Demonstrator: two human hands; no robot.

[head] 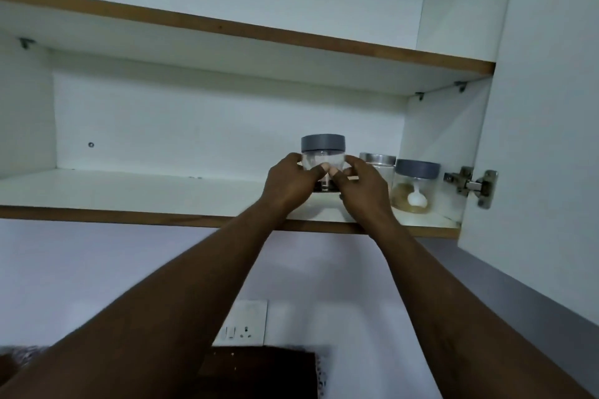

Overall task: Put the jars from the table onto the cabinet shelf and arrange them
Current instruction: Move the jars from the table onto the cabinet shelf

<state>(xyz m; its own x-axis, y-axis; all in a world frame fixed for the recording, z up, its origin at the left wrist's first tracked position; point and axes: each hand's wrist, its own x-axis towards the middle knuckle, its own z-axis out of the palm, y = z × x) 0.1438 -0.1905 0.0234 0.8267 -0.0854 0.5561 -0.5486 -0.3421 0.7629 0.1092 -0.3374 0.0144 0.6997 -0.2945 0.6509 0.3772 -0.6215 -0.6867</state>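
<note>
Two shelves show inside the open white cabinet (227,120), and the lower shelf (129,189) carries all three jars in view. Its door (544,107) stands open at the right, with a metal hinge (470,185) beside the jars. Both forearms reach up over the shelf's brown front edge. A clear jar with a grey lid (323,155) stands right of the shelf's middle, and the grip of each hand is closed on its glass body: left hand (288,186) on its left side, right hand (363,185) on its right, thumbs nearly meeting in front. Just to the right, a second grey-lidded jar (413,186) holds tan contents and something white. Behind and between them stands a silver-lidded jar (379,162), partly hidden. Below, a wall socket (241,322) shows between the arms
</note>
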